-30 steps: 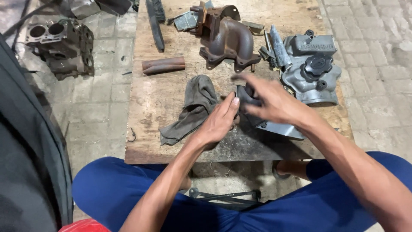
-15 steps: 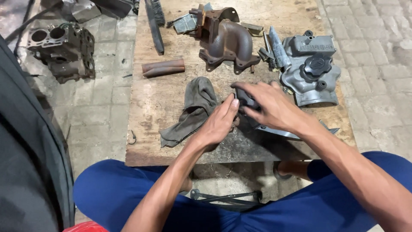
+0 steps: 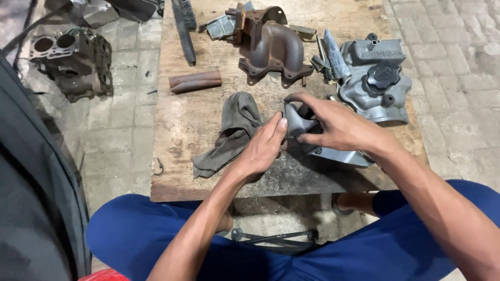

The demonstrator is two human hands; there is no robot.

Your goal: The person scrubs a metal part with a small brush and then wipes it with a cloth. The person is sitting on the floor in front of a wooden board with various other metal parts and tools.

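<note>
the board is lying across the floor, bearing a grey cover at far right and a rusty manifold at far centre. a rag is resting left of the hands. the right hand is gripping a dark part at near centre; the left hand is pinching its left edge.

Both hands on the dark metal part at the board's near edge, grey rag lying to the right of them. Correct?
Not quite. The head view shows the grey rag to the left of the hands, not the right. The left hand and right hand do grip the dark metal part.
</note>
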